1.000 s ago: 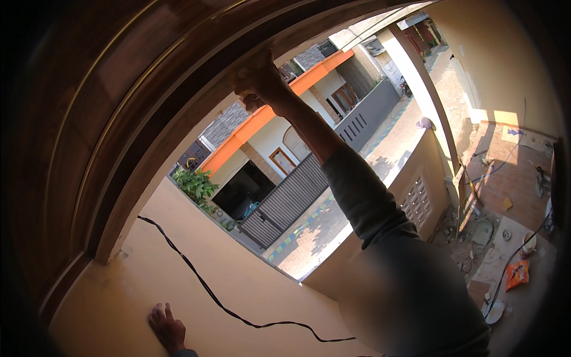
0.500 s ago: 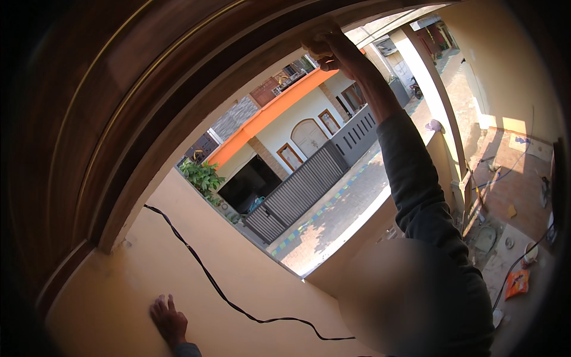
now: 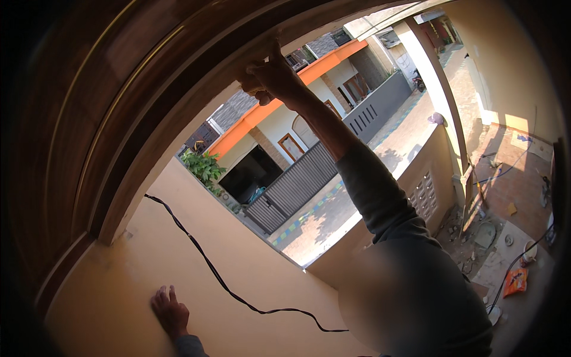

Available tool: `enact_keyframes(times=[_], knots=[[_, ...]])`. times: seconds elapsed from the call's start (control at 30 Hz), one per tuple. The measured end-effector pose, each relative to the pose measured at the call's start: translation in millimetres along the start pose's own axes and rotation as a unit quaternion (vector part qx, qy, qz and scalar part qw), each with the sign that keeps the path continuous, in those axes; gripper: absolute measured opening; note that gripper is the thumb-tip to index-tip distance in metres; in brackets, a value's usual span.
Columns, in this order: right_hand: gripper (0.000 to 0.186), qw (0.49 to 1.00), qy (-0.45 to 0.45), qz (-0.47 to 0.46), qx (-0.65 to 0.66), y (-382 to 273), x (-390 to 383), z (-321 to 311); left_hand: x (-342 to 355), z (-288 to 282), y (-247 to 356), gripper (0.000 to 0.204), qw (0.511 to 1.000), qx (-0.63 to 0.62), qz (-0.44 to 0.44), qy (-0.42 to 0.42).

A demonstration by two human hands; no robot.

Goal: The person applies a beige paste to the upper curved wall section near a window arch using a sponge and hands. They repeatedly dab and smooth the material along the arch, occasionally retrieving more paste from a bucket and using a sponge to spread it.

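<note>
My right arm is stretched up to the underside of the curved-looking brown wooden frame (image 3: 196, 83). My right hand (image 3: 275, 77) is closed round a small yellowish pad (image 3: 254, 89), mostly hidden by the fingers, and holds it against the frame; its exact kind cannot be made out. One finger points up and touches the wood. Lower left, my left hand (image 3: 171, 310) lies with fingers apart on the tan wall (image 3: 238, 256), holding nothing. A blurred round patch covers part of the view beside my right upper arm.
A twisted black cable (image 3: 208, 275) runs down across the wall. At right, the floor holds an orange packet (image 3: 515, 282), a white bucket (image 3: 528, 253), rubble and tools. A pale post (image 3: 437, 83) stands by a low wall. Across the street is a grey gate (image 3: 300, 184).
My right hand has slid left along the frame with the yellowish pad, and the arm leans further left. My left hand stays on the wall, nearly unmoved.
</note>
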State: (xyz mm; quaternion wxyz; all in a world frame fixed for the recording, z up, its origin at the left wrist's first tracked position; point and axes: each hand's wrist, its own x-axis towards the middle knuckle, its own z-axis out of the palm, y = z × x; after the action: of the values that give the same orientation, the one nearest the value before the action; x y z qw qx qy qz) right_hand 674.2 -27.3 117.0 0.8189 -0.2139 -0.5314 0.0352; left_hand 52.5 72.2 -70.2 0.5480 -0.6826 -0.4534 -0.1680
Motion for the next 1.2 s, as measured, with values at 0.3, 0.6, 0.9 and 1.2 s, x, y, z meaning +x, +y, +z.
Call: enact_keyframes(times=[0.3,0.6,0.9,1.2], knots=[[0.096,0.996,-0.025,-0.024,-0.079,-1,-35,69,-1,-1,3,0.059,1.000,0.016,0.002,-0.009],[0.038,0.994,0.075,-0.075,-0.039,-20,-18,-16,1,0,1,0.057,1.000,0.012,-0.002,-0.005],[0.051,0.998,0.036,-0.043,-0.028,3,-20,38,0,-8,2,0.057,1.000,0.017,-0.004,-0.006],[0.108,0.996,-0.022,-0.053,-0.062,30,-48,154,-1,-4,0,0.056,1.000,0.019,0.000,0.000]])
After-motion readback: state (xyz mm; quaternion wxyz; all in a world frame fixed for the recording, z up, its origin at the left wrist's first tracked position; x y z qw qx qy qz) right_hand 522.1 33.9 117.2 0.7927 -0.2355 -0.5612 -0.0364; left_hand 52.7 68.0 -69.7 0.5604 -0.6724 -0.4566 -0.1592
